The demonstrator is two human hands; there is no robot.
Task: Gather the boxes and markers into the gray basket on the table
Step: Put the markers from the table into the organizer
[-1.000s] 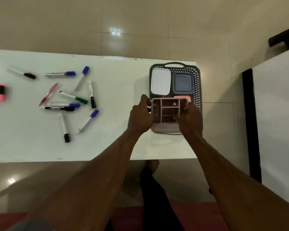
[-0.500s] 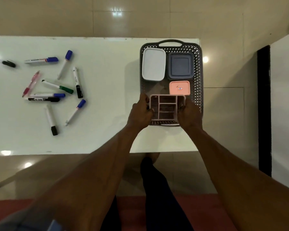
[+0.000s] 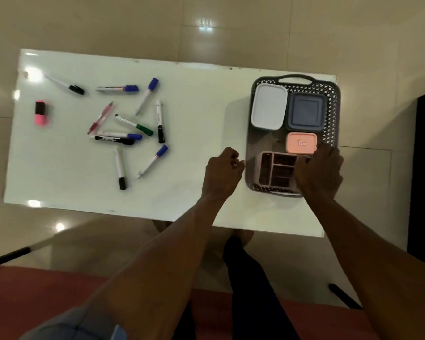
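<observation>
The gray basket (image 3: 333, 111) stands on the right end of the white table (image 3: 196, 101). In it lie a white box (image 3: 269, 106), a dark blue box (image 3: 306, 111), a small orange box (image 3: 301, 143) and a pink divided box (image 3: 276, 171) at the near end. My right hand (image 3: 319, 173) covers the divided box's right side with fingers over its edge. My left hand (image 3: 221, 173) hovers just left of the basket, fingers curled, holding nothing. Several markers (image 3: 123, 128) lie scattered on the table's left half, with a pink highlighter (image 3: 40, 112) farther left.
The table sits on a glossy tiled floor (image 3: 206, 25). A dark vertical edge of other furniture (image 3: 423, 168) stands to the right. My legs and a red surface (image 3: 47, 290) are below the table's near edge.
The divided box has been lowered into the basket's near end. My left hand has let go of it and drawn back to the left of the basket. The camera view has shifted.
</observation>
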